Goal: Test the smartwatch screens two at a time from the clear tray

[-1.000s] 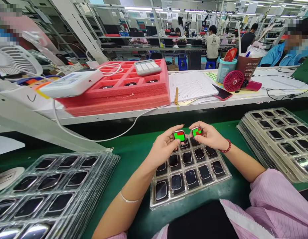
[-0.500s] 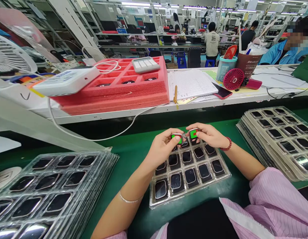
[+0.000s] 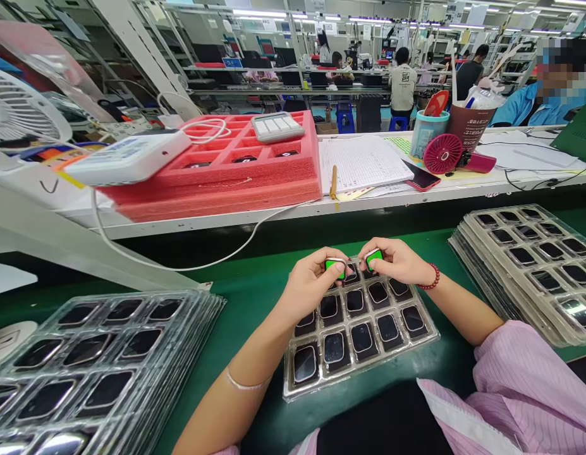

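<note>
Left watch [image 3: 330, 263] and right watch [image 3: 373, 255] — both showing green, just apart above the far part of a clear tray [image 3: 361, 363].
The left hand [image 3: 305, 287] pinches the left watch between thumb and fingers; the right hand [image 3: 404, 262] holds the right watch likewise — each thumb over the front. Dark-faced watches [image 3: 361, 337] fill tray compartments on the green table [image 3: 255, 284], between a left stack [image 3: 179, 354] and a right stack [image 3: 506, 272] of trays.
</note>
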Demonstrator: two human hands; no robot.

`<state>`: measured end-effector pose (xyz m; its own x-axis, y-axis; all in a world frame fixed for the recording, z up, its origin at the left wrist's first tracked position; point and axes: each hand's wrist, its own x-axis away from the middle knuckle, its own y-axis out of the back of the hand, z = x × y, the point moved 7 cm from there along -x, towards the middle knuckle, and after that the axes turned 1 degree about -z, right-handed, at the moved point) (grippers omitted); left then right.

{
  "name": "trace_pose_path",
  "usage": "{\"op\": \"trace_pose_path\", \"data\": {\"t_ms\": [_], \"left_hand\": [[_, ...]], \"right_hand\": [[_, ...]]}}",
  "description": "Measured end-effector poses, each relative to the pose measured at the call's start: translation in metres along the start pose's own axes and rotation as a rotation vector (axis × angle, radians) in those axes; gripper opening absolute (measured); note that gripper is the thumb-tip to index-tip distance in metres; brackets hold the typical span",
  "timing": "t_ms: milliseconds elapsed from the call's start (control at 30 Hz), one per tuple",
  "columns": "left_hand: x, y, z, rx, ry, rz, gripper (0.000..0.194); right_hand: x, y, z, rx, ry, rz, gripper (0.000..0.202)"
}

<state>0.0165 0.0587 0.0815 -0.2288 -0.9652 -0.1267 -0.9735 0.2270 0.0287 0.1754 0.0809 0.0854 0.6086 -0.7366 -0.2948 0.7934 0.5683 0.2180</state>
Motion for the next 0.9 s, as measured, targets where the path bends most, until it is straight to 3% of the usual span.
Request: {"op": "trace_pose_path", "data": {"t_ms": [333, 667, 900], "left_hand": [[-0.0011, 0.0015, 0.0057, -0.047, 0.041, -0.007, 0.029], [-0.0027, -0.0023, 0.0085, -0.052, 0.035, 0.036, 0.05], [-0.0025, -0.0005, 0.0071, -0.033, 0.057, 0.016, 0.048]], "right_hand": [[-0.0004, 0.0004, 0.0028, 0.065, 0.014, -0.011, 0.021], [-0.002, 0.003, -0.0024, 0.025, 0.022, -0.026, 0.046], [-0.0018, 0.0033, -0.0014, 0.006, -0.012, -0.035, 0.036]]}}
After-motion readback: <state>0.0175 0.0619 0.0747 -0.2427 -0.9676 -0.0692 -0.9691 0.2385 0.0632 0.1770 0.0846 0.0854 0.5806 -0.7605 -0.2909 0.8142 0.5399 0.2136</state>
